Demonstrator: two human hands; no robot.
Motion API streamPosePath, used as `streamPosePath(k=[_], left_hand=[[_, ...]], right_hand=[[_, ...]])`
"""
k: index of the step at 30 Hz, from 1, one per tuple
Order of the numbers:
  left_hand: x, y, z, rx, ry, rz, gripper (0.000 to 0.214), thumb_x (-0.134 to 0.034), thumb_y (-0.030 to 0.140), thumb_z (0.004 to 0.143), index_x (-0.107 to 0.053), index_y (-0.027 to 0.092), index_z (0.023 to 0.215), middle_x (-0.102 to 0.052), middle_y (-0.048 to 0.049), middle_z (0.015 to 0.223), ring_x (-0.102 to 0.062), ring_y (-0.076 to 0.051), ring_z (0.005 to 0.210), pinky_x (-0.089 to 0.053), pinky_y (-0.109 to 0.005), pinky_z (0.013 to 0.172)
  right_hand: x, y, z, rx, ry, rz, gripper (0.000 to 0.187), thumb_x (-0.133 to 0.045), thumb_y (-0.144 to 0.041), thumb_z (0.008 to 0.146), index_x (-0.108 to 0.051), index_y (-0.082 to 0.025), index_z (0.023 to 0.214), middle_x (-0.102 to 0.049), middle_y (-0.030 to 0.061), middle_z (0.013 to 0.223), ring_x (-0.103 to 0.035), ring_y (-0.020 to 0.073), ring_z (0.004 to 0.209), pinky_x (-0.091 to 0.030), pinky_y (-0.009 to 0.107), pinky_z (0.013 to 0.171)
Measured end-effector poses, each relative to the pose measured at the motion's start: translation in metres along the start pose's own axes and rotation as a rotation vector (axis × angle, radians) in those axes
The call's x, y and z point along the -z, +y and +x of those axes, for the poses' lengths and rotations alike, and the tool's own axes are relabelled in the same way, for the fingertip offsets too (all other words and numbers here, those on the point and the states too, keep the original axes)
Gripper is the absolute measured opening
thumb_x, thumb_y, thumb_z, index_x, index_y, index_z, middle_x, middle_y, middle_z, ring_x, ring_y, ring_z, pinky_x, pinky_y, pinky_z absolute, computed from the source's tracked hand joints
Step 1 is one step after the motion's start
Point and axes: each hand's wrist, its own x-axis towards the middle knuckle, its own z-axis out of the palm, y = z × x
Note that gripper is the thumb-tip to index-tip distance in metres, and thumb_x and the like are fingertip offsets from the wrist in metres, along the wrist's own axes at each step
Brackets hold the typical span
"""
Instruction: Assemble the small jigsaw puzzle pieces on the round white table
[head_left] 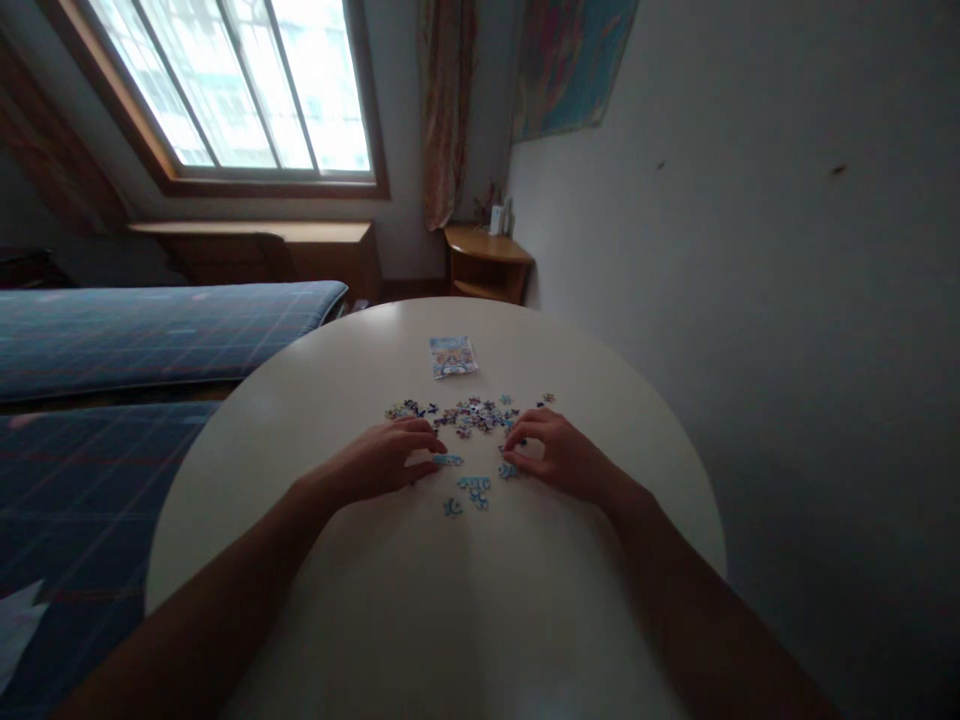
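Note:
On the round table, the thumb and fingertips of my left hand (397, 452) close on the left end of a light blue strip of jigsaw puzzle pieces (448, 460). Opposite it, my right hand (551, 447) is curled, its thumb and forefinger pinching at a small puzzle piece that the fingers mostly hide. Just below those fingertips lies a light blue puzzle piece (508, 470). Nearer to me are a small joined cluster of pale blue pieces (475, 484) and a separate piece (452, 507). A loose pile of mixed puzzle pieces (476, 412) spreads beyond both hands.
A small printed picture packet (453, 356) lies behind the pile on the cream round table (322, 600). A white wall (750, 300) runs along the right. Plaid-covered bedding (150, 335) is at left, and a wooden corner shelf (487, 245) stands beyond the table.

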Motion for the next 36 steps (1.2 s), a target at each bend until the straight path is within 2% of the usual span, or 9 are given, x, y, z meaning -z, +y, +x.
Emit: streamPosePath(k=[8,10,13,15,18,24,30,36], left_hand=[[-0.004,-0.001,0.001,0.014,0.004,0.001,0.019,-0.061,0.028,0.093,-0.071,0.025,0.109,-0.067,-0.0051,0.104,-0.062,-0.019,0.094,-0.047,-0.031,0.085],[-0.004,0.001,0.001,0.016,0.000,-0.001,0.019,-0.060,0.027,0.093,-0.071,0.025,0.109,-0.066,-0.0051,0.102,-0.062,-0.018,0.092,-0.047,-0.031,0.084],[-0.004,0.002,0.002,0.016,-0.010,-0.004,0.018,-0.061,0.026,0.093,-0.072,0.025,0.106,-0.065,-0.0044,0.099,-0.061,-0.018,0.091,-0.047,-0.030,0.082],[-0.004,0.003,0.003,0.015,-0.015,0.003,0.016,-0.062,0.027,0.093,-0.072,0.026,0.105,-0.065,-0.0039,0.097,-0.061,-0.018,0.091,-0.046,-0.031,0.082],[-0.005,0.003,0.004,0.011,-0.012,0.006,0.016,-0.062,0.027,0.093,-0.073,0.026,0.104,-0.065,-0.0035,0.096,-0.061,-0.018,0.090,-0.045,-0.031,0.083],[-0.005,0.002,0.005,0.015,-0.003,0.004,0.015,-0.063,0.024,0.091,-0.072,0.024,0.103,-0.066,-0.0036,0.098,-0.061,-0.018,0.090,-0.045,-0.031,0.083],[-0.005,0.004,0.005,0.020,-0.005,0.005,0.012,-0.063,0.024,0.091,-0.072,0.023,0.099,-0.066,-0.0035,0.093,-0.061,-0.018,0.088,-0.045,-0.030,0.082],[-0.005,0.004,0.005,0.022,0.004,-0.002,0.013,-0.063,0.023,0.091,-0.073,0.022,0.098,-0.066,-0.0040,0.093,-0.061,-0.018,0.089,-0.044,-0.030,0.082]], right_hand=[[-0.032,-0.041,0.002,0.191,-0.111,0.018,0.029,-0.083,-0.043,0.072,-0.072,-0.024,0.092,-0.065,0.0049,0.107,-0.057,0.0222,0.106,-0.036,0.041,0.100],[-0.039,-0.044,0.003,0.209,-0.142,-0.009,0.027,-0.081,-0.042,0.075,-0.073,-0.026,0.094,-0.065,0.0048,0.109,-0.055,0.0228,0.108,-0.035,0.041,0.101],[-0.048,-0.043,0.004,0.218,-0.147,-0.046,0.011,-0.071,-0.033,0.085,-0.073,-0.028,0.095,-0.065,0.0040,0.111,-0.055,0.0218,0.108,-0.035,0.041,0.100],[-0.051,-0.041,0.005,0.220,-0.133,-0.059,0.014,-0.066,-0.024,0.088,-0.074,-0.030,0.098,-0.065,0.0035,0.112,-0.055,0.0215,0.109,-0.036,0.040,0.099],[-0.055,-0.038,0.005,0.206,-0.104,-0.060,0.023,-0.064,-0.018,0.086,-0.072,-0.030,0.104,-0.066,0.0037,0.114,-0.055,0.0214,0.110,-0.036,0.040,0.099],[-0.056,-0.038,0.006,0.154,-0.045,-0.045,0.021,-0.074,-0.033,0.080,-0.072,-0.026,0.100,-0.065,0.0059,0.112,-0.054,0.0241,0.112,-0.036,0.042,0.102],[-0.057,-0.039,0.007,0.149,-0.054,-0.047,0.016,-0.070,-0.027,0.083,-0.072,-0.028,0.099,-0.065,0.0046,0.110,-0.056,0.0231,0.110,-0.035,0.043,0.102],[-0.055,-0.042,0.009,0.086,-0.066,-0.023,0.028,-0.076,-0.035,0.078,-0.070,-0.024,0.103,-0.065,0.0063,0.112,-0.054,0.0251,0.113,-0.034,0.044,0.105]])
